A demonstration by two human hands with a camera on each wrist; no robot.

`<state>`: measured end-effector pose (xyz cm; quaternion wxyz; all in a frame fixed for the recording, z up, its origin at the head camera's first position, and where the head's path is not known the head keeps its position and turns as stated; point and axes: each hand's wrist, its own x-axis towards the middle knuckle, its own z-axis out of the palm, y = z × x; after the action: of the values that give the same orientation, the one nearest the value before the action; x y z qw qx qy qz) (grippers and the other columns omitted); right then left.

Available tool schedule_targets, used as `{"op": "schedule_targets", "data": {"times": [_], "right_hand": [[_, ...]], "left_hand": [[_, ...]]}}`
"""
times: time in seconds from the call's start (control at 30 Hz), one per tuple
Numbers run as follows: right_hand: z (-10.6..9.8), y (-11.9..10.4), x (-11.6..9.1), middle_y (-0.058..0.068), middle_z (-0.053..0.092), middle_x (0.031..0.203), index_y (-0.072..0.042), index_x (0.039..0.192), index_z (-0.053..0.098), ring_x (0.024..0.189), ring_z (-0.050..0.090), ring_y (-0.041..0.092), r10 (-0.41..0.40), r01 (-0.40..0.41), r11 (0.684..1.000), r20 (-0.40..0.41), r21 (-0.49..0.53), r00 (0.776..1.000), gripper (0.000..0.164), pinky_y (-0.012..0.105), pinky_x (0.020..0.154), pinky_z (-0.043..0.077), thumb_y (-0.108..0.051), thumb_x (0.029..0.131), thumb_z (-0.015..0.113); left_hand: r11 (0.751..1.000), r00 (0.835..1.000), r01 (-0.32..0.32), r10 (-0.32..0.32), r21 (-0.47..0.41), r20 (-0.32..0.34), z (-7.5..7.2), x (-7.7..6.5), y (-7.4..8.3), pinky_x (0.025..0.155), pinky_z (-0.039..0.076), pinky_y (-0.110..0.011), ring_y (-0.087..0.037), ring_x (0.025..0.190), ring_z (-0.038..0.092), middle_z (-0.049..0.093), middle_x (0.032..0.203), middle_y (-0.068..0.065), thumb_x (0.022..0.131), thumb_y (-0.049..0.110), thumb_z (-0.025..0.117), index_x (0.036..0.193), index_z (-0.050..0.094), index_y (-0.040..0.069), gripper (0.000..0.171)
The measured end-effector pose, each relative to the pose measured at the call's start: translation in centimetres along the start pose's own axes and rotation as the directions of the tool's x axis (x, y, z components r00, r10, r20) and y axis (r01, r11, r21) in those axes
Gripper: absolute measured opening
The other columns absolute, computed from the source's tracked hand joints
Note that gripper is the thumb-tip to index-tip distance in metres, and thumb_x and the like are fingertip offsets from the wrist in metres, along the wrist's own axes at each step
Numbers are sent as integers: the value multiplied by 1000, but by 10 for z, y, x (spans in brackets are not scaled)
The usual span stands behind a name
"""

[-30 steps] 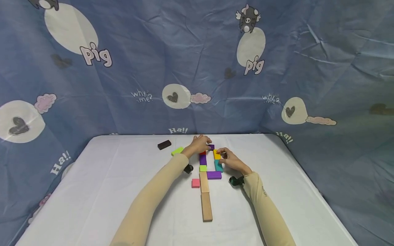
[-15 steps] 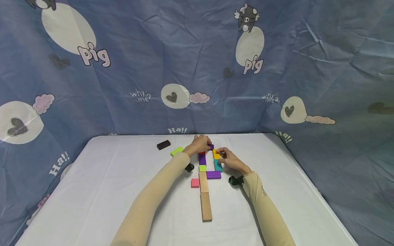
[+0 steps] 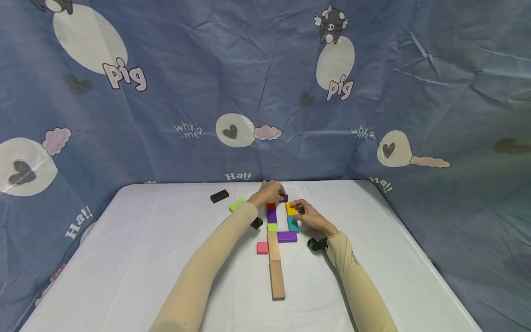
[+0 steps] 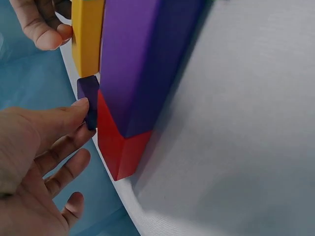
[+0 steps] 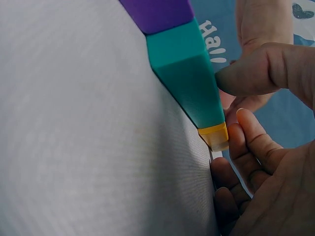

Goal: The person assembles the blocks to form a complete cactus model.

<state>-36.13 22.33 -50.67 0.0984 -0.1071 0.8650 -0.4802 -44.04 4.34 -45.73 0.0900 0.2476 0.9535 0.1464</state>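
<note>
Small wooden blocks form a connected outline on the white table. At its far end my left hand (image 3: 268,193) pinches a dark purple block (image 4: 87,90) between thumb and fingers, beside a red block (image 4: 120,152). A long purple block (image 3: 271,216) and a lime block (image 3: 271,228) continue toward me. My right hand (image 3: 314,218) lies along the right side: its thumb touches the teal block (image 5: 189,78), while its loosely bent fingers are at the yellow block (image 5: 214,133). Another purple block (image 3: 287,237) lies crosswise in front.
Two natural wood blocks, a nearer one (image 3: 277,280) and a farther one (image 3: 274,246), run end to end toward me. A pink block (image 3: 262,248) lies left of them. Farther left are a light green block (image 3: 236,205) and a black block (image 3: 219,196). A patterned curtain (image 3: 186,92) hangs behind.
Both hands stay at the same blocks with hardly any movement. The whole view shifts slightly, and the blocks keep their arrangement.
</note>
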Motion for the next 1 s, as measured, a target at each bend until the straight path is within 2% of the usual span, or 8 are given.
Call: {"op": "schedule_targets", "data": {"times": [0.23,0.33,0.47,0.6,0.77,1.0], "right_hand": [[1,2,1,17,50,133,-5,126,47,116,47,31,3,-3,1000,-17,7,1000,49,49,102,36,-9,82,66],[3,1,0,17,51,132,-5,126,47,113,46,30,-1,1,1000,-11,10,1000,50,47,101,36,-10,81,67],[4,2,1,17,52,131,-4,126,48,111,46,29,-7,7,1000,-8,8,1000,50,46,100,36,-8,80,67],[4,2,2,16,52,131,-5,126,48,112,46,28,-2,2,1000,-12,-2,1000,50,45,101,36,-8,80,66],[1,2,2,16,51,133,-6,127,48,114,46,29,11,-11,1000,-18,-16,1000,49,45,103,35,-9,81,65],[1,-1,0,17,51,132,-5,126,47,113,45,30,15,-15,1000,-23,-12,1000,50,46,102,35,-9,80,65]], "left_hand": [[999,1000,11,-12,-35,-18,-4,6,-1,115,19,-52,-22,119,55,69,117,-2,90,18,69,115,72,13,25],[999,1000,29,-30,-41,-11,-5,9,-5,113,21,-50,-22,118,56,69,117,-1,90,19,69,114,72,14,25],[994,998,61,-62,-90,-1,-6,10,-14,112,23,-48,-22,117,55,69,119,-2,90,19,68,116,71,13,26],[988,997,76,-79,-138,-22,-9,8,-25,110,23,-48,-23,118,54,68,120,-4,91,17,67,116,71,12,26],[985,994,83,-92,-152,-54,-10,5,-37,113,21,-51,-24,123,53,67,123,-3,91,17,67,117,71,13,27],[984,992,83,-96,-159,-79,-12,-2,-45,113,23,-53,-25,119,56,69,120,-5,89,18,69,117,71,13,28]]}}
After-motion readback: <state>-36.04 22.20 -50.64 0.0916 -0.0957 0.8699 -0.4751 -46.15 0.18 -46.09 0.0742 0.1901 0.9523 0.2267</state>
